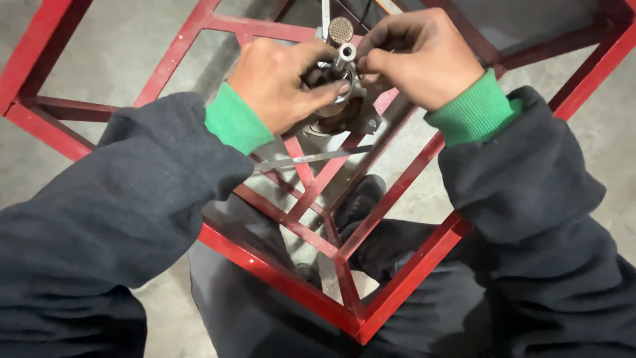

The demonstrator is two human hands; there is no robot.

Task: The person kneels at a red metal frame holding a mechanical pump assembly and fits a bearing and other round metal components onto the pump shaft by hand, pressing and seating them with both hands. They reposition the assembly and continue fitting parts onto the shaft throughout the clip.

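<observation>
We see the left hand (281, 83) gripping a round grey metal burner fitting (339, 99) mounted at the far middle of the red-painted steel frame (397, 192), while the right hand (421, 56) pinches its small silver tube (344, 54).

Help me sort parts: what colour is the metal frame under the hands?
Red, seen best in the head view: the frame.
</observation>
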